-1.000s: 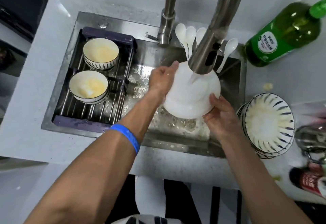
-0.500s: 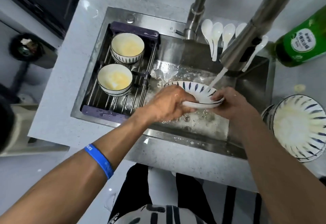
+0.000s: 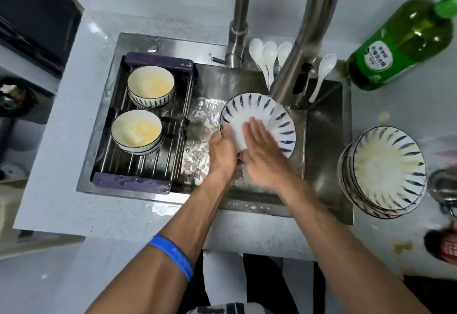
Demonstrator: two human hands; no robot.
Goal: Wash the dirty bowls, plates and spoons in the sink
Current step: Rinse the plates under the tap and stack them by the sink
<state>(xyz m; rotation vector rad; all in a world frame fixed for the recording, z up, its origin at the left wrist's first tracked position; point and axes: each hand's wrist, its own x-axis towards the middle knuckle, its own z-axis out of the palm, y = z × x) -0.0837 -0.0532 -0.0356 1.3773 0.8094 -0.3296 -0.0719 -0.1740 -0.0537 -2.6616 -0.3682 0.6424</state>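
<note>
Head view: you are holding a blue-striped plate [image 3: 259, 113] tilted over the sink [image 3: 321, 140], under the faucet [image 3: 291, 76]. Your left hand [image 3: 222, 150] is gripping its lower rim, fingers curled round the edge. Your right hand [image 3: 262, 145] is pressing flat on the plate's face, fingers straight. Two dirty bowls [image 3: 137, 129] are sitting on the rack [image 3: 133, 180]; stacked plates [image 3: 385, 172] are resting on the desk [image 3: 49, 165].
</note>
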